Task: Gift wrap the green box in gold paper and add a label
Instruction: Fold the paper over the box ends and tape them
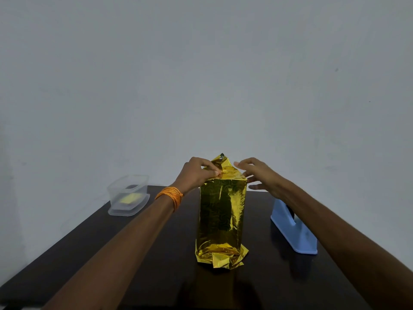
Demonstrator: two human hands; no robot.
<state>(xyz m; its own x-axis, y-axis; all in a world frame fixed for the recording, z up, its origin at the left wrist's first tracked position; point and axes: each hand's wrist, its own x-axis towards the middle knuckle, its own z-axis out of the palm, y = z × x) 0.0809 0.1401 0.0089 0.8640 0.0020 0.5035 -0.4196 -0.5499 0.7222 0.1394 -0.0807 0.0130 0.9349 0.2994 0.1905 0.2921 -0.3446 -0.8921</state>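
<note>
Head view, box: gold-wrapped box (222, 218) stands upright mid-table (156, 242), paper crumpled at its foot
Left hand (199, 174): pinches the paper flap (220, 163) at the box top
Right hand (261, 175): fingers straight and spread, holding nothing, just beside the top right edge
Sides: clear tub (128, 195) left, blue tape dispenser (292, 231) right

A dark table (111, 253) stands against a plain grey-white wall (201, 74) that fills the frame above and beyond the fingers of the left hand (196, 173). A clear plastic container (128, 195) sits at the table's far left corner, well to the left of those fingers and somewhat lower. A light blue tape dispenser (292, 229) stands below and to the right of the fingers of the right hand (261, 175), nearer the camera, partly hidden by the forearm. A band of orange thread (169, 195) circles the wrist behind the left fingers.
</note>
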